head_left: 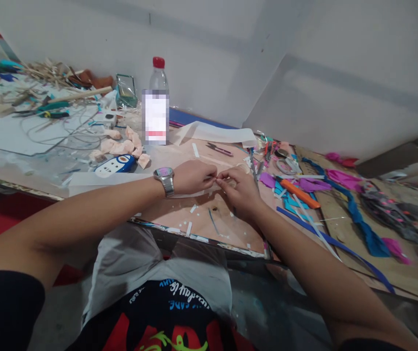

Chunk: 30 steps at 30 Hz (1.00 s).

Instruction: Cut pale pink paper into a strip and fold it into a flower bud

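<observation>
My left hand (196, 178), with a metal watch (164, 180) on its wrist, is closed in a pinch above the wooden table board (199, 219). Its fingertips meet those of my right hand (240, 191), also pinched. Whatever lies between the fingertips is too small or hidden to name. A translucent white paper strip (85, 184) runs along the table and passes under my left forearm. Beyond the hands lie dark thread snips (220, 149) and a small white strip (195, 149). White scraps (189, 228) are scattered near the table's front edge.
A red-capped bottle (158, 73) stands behind a phone (156, 117). To the left are crumpled peach pieces (119, 146), a blue-and-white power strip (116, 165) and pliers (50, 109). At the right lie an orange utility knife (300, 192) and blue strips (370, 234).
</observation>
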Each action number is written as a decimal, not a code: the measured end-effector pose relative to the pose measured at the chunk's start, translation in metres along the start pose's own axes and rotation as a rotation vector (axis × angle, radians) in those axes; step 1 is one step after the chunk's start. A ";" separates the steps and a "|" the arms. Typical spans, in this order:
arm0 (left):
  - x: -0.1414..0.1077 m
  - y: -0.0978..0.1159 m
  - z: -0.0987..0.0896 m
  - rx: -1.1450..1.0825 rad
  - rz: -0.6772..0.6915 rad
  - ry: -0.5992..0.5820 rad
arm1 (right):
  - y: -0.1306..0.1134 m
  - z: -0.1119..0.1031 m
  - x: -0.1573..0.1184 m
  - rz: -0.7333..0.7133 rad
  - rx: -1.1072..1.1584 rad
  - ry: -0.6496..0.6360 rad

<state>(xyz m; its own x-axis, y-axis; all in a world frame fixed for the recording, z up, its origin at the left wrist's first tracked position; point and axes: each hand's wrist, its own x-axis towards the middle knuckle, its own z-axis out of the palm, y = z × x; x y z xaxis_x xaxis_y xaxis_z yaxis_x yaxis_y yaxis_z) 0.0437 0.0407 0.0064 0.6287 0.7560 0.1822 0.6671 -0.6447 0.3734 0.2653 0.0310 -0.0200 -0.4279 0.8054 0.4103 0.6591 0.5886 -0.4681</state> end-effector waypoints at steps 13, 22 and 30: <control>0.000 -0.001 -0.001 0.085 0.036 -0.040 | 0.002 0.000 0.001 -0.004 0.018 -0.072; -0.001 -0.002 -0.001 0.100 0.036 -0.029 | 0.001 0.000 0.000 -0.007 0.039 -0.045; 0.000 -0.004 0.000 0.074 0.064 -0.022 | 0.001 0.002 0.000 0.017 0.061 -0.086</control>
<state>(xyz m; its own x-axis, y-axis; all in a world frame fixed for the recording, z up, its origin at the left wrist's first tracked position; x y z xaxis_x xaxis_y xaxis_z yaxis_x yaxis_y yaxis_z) 0.0408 0.0434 0.0049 0.6790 0.7110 0.1828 0.6527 -0.6986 0.2930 0.2648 0.0320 -0.0219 -0.4700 0.8170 0.3340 0.6294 0.5755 -0.5222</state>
